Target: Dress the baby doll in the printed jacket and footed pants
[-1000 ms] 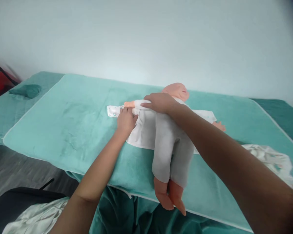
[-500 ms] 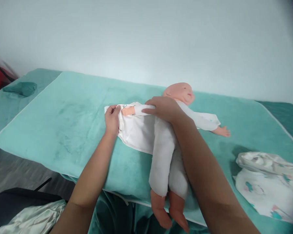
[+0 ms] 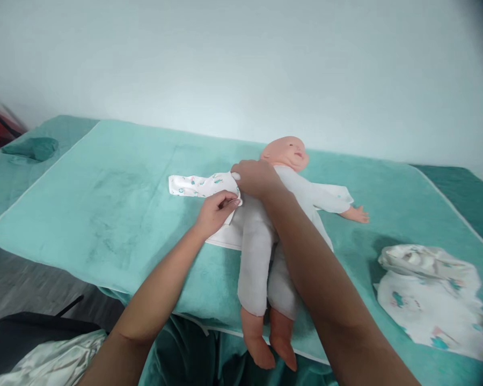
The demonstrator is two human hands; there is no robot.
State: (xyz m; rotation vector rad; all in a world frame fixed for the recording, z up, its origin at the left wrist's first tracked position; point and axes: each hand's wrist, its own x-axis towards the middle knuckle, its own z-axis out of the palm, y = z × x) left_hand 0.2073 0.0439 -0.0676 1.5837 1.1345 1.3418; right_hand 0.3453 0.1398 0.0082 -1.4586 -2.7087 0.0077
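Note:
A baby doll in white cloth lies on its back across the mat, bare feet pointing at me. White baby shirt fabric is spread under its body, and one sleeve is on the arm that reaches right. The printed sleeve on the left lies stretched out flat, and no doll hand shows at its cuff. My left hand pinches the shirt's edge near the sleeve's shoulder end. Closed over the doll's upper arm by the shoulder is my right hand; its fingers partly hide what they grip.
A crumpled printed cloth lies at the right of the green mat. A dark green folded piece is at the far left. Beyond the mat rises a pale wall. A black chair with fabric stands lower left.
My left hand has moved right from the sleeve's far end to the doll's side. The doll's left-lying hand and forearm, bare of the shirt before, are now out of sight.

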